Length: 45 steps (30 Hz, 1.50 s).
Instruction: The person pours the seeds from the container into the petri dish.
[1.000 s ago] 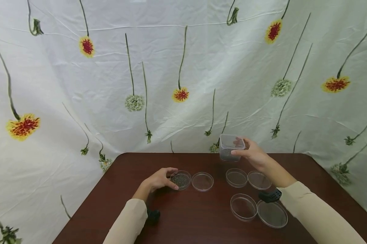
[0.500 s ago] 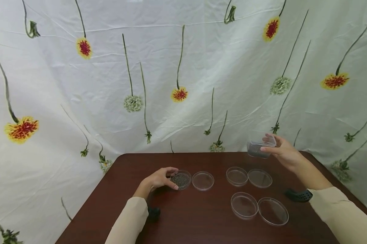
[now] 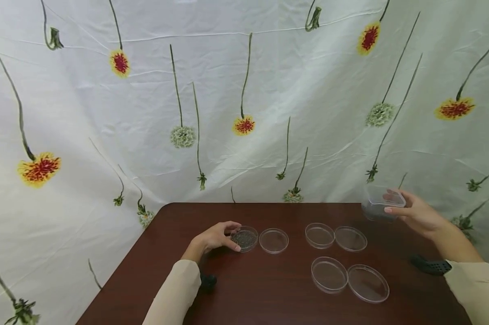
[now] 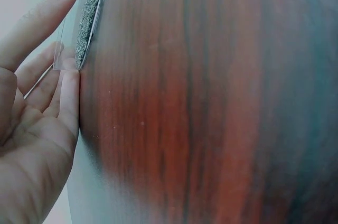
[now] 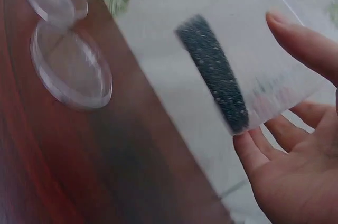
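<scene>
My left hand (image 3: 216, 238) grips a clear petri dish (image 3: 248, 239) on the left of the table, thumb at the near side of its rim and fingers at the far side. Dark grey granules (image 4: 90, 23) cover the dish's floor. Over the table's far right part, my right hand (image 3: 423, 217) holds a clear, squarish plastic container (image 3: 376, 203) up off the surface. Its thumb lies on one side, with the fingers behind and below. A layer of dark granules (image 5: 214, 76) with pale specks fills the container's bottom.
Beside the filled dish lies a clear round dish (image 3: 274, 242). Right of centre are two pairs of clear round dishes, including a far one (image 3: 320, 236) and a near one (image 3: 329, 276). The brown table (image 3: 260, 293) ends at a flower-printed cloth (image 3: 212, 90).
My right hand has carried the container rightward, from above the far pair of dishes to the table's far right. The left hand has stayed at the filled petri dish.
</scene>
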### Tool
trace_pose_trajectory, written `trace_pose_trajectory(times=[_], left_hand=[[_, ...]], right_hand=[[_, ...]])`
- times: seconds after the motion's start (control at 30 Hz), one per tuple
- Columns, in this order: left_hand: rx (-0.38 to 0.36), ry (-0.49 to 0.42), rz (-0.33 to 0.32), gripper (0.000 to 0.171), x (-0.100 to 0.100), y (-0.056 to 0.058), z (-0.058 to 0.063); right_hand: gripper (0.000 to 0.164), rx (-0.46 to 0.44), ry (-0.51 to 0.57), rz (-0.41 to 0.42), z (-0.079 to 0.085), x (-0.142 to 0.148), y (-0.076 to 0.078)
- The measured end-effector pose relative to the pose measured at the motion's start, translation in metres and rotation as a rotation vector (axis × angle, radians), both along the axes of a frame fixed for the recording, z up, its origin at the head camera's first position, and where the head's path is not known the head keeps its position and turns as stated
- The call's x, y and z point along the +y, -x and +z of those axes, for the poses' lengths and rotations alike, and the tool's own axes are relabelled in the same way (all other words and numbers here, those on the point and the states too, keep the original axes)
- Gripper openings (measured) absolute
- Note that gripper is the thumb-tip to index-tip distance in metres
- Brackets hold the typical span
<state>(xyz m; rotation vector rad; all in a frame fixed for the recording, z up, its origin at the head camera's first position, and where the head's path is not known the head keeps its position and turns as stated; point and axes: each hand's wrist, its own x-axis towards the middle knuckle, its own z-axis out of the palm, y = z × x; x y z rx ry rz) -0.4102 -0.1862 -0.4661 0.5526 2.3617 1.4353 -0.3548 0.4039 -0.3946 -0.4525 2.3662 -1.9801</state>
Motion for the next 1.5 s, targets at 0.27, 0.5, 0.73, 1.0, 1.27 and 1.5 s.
trace_pose_trajectory(times=[0.27,0.5,0.73,1.0,1.27,1.5], left_hand=[[-0.001,0.005,0.004,0.078,-0.001,-0.001,-0.001],[-0.009,-0.004,0.004,0.079,0.0,-0.002,-0.001],[-0.006,0.002,0.003,0.079,0.0,0.0,-0.001],[-0.009,-0.005,0.007,0.078,0.0,-0.003,-0.002],[-0.014,-0.002,0.017,0.078,-0.001,-0.005,-0.003],[-0.001,-0.005,0.0,0.078,-0.002,-0.006,0.0]], right_hand=[[0.078,-0.078,-0.086,-0.034,-0.04,0.037,-0.005],[0.091,-0.113,-0.172,0.025,-0.073,0.062,-0.019],[0.091,-0.1,-0.132,0.059,-0.08,0.066,-0.021],[0.096,-0.12,-0.139,0.042,-0.08,0.062,-0.02],[0.1,-0.211,-0.1,0.056,-0.076,0.059,-0.018],[0.103,-0.206,-0.121,0.047,-0.057,0.062,-0.017]])
